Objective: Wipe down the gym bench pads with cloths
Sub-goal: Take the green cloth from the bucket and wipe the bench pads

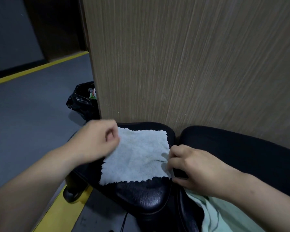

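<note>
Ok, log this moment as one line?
left hand pinches white cloth corner | right hand pinches opposite edge | cloth spread on black seat pad

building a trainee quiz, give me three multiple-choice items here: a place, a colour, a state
1. Where does the white fluffy square cloth lie? A on the black padded bench seat B on the grey floor C in a bag
2. What colour is the crumpled cloth at lower right? A red B pale green C black
3. How does the left hand meet the white cloth? A pressing flat B apart C gripping its corner
A, spread over the pad; B, mint fabric shows; C, curled fingers hold its corner.
</note>
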`<state>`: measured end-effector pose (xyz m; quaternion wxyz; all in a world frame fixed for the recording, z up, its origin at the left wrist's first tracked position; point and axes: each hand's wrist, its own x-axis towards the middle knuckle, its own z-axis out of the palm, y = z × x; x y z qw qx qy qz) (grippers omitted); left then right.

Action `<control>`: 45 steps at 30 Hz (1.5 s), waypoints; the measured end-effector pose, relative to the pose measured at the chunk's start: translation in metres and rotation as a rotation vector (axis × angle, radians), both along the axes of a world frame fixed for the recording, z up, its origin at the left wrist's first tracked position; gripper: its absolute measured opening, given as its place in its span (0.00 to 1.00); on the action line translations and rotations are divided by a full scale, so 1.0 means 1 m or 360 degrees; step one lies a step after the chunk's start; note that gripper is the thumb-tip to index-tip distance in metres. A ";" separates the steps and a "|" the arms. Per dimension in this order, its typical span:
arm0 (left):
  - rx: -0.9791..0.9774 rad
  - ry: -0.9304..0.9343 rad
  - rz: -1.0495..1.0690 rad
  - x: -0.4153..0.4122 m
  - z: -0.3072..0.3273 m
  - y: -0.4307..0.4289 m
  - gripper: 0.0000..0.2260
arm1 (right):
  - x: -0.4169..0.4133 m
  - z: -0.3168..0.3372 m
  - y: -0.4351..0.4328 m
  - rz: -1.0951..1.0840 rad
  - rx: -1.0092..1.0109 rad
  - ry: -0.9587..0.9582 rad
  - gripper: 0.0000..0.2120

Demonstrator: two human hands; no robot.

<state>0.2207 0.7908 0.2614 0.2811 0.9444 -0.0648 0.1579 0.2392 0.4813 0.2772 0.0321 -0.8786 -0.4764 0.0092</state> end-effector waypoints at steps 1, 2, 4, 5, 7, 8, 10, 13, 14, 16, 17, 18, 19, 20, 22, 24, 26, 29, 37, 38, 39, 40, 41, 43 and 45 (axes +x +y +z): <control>0.0079 0.0105 -0.0247 -0.014 0.003 -0.003 0.10 | 0.000 -0.001 0.000 0.0028 -0.0016 -0.0045 0.10; 0.0161 0.0195 -0.0400 -0.025 0.004 -0.004 0.11 | -0.001 -0.001 0.000 0.0056 -0.0029 -0.0077 0.10; 0.0295 0.0310 -0.0470 -0.043 0.002 -0.002 0.12 | -0.003 -0.001 0.000 0.0087 -0.0046 -0.0090 0.10; 0.0332 0.0342 -0.0466 -0.048 0.000 0.000 0.13 | -0.004 -0.002 0.000 0.0092 -0.0040 -0.0083 0.11; 0.0318 0.0432 -0.0457 -0.057 -0.004 0.005 0.15 | -0.004 -0.003 -0.002 0.0088 -0.0027 -0.0044 0.13; 0.0289 0.0481 -0.0457 -0.061 -0.005 0.006 0.17 | -0.003 -0.004 -0.003 0.0085 -0.0022 -0.0014 0.13; 0.0302 0.0527 -0.0437 -0.069 -0.008 0.006 0.19 | 0.000 -0.007 -0.005 0.0059 0.0031 0.0068 0.14; 0.0418 0.0400 -0.0425 -0.079 -0.015 0.006 0.16 | 0.001 -0.013 -0.007 0.0030 0.0178 0.0134 0.09; 0.0439 0.0339 -0.0435 -0.081 -0.017 0.007 0.14 | 0.001 -0.015 -0.007 0.0042 0.0225 0.0104 0.07; 0.0485 0.0251 -0.0471 -0.082 -0.022 0.012 0.11 | 0.000 -0.019 -0.008 0.0041 0.0283 0.0030 0.04; 0.0509 0.0224 -0.0490 -0.082 -0.024 0.015 0.10 | -0.001 -0.019 -0.009 0.0044 0.0303 -0.0008 0.05; 0.0530 0.0209 -0.0510 -0.081 -0.025 0.017 0.10 | -0.003 -0.019 -0.009 0.0060 0.0313 -0.0040 0.07; 0.0556 0.0192 -0.0534 -0.081 -0.025 0.020 0.10 | -0.004 -0.019 -0.010 0.0080 0.0310 -0.0055 0.09; 0.0592 0.0164 -0.0562 -0.080 -0.026 0.022 0.11 | -0.006 -0.019 -0.010 0.0100 0.0304 -0.0057 0.09; 0.0656 0.0105 -0.0607 -0.080 -0.027 0.024 0.12 | -0.008 -0.019 -0.012 0.0124 0.0296 -0.0062 0.08; 0.0680 0.0059 -0.0622 -0.081 -0.028 0.024 0.12 | -0.008 -0.020 -0.014 0.0129 0.0274 -0.0068 0.07; 0.0662 0.0039 -0.0626 -0.081 -0.028 0.025 0.11 | -0.009 -0.021 -0.016 0.0142 0.0246 -0.0055 0.05; 0.0645 0.0012 -0.0653 -0.080 -0.027 0.027 0.11 | -0.009 -0.020 -0.016 0.0167 0.0190 -0.0063 0.04; 0.0514 0.0051 -0.0615 -0.079 -0.027 0.026 0.11 | -0.001 -0.024 -0.011 0.0204 0.0281 -0.0030 0.05; 0.0515 0.0052 -0.0597 -0.080 -0.027 0.025 0.11 | -0.001 -0.025 -0.011 0.0200 0.0327 -0.0017 0.06; 0.0520 0.0051 -0.0580 -0.081 -0.028 0.024 0.10 | -0.002 -0.026 -0.013 0.0190 0.0378 -0.0002 0.06; 0.0524 0.0045 -0.0568 -0.082 -0.028 0.023 0.10 | -0.002 -0.027 -0.014 0.0180 0.0426 0.0011 0.06; 0.0524 0.0040 -0.0557 -0.082 -0.029 0.022 0.09 | -0.003 -0.029 -0.015 0.0171 0.0466 0.0020 0.05; 0.0522 0.0030 -0.0545 -0.083 -0.028 0.022 0.09 | -0.004 -0.031 -0.017 0.0163 0.0522 0.0043 0.04; 0.0512 0.0050 -0.0534 -0.083 -0.028 0.022 0.10 | -0.006 -0.033 -0.019 0.0162 0.0575 0.0056 0.04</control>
